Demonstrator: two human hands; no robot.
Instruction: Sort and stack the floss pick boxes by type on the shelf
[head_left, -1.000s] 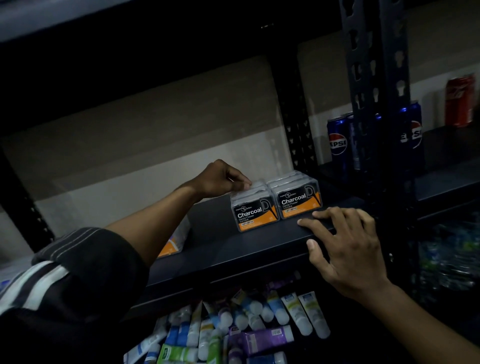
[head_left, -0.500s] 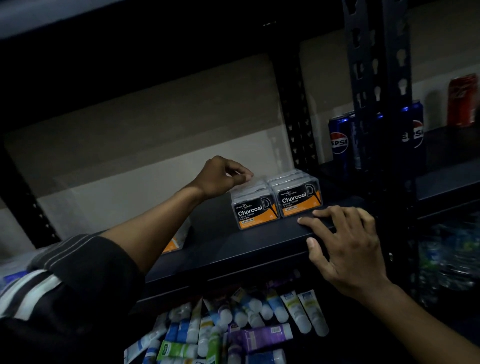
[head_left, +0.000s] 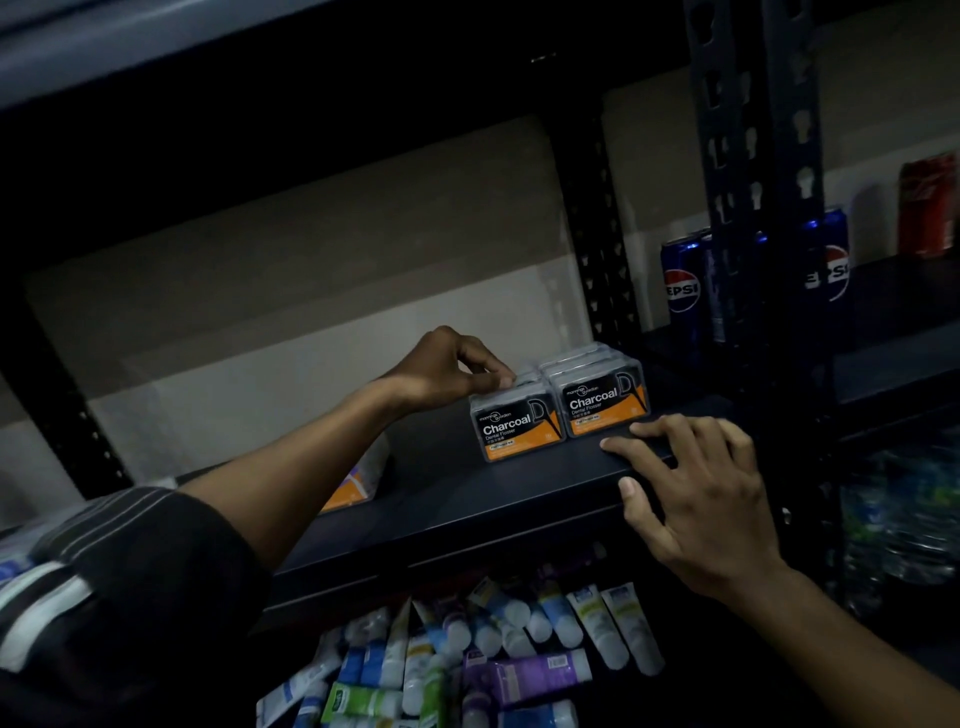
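Two rows of black-and-orange Charcoal floss pick boxes stand side by side on the dark shelf (head_left: 467, 499): the left row (head_left: 517, 426) and the right row (head_left: 605, 402). My left hand (head_left: 447, 369) reaches over the shelf, and its fingertips pinch the top of a box in the left row, behind the front box. My right hand (head_left: 696, 493) lies flat with spread fingers on the shelf's front edge, just below the right row, holding nothing. Another orange-marked box (head_left: 358, 483) shows partly behind my left forearm.
Pepsi cans (head_left: 680, 280) and a red can (head_left: 930, 202) stand on the neighbouring shelf to the right, past a black perforated upright (head_left: 753, 182). Several tubes (head_left: 519, 670) lie heaped on the shelf below. Water bottles (head_left: 904, 519) fill the lower right.
My left hand's fingers have lifted and come back down onto the top of the left row. My right hand has stayed on the shelf edge.
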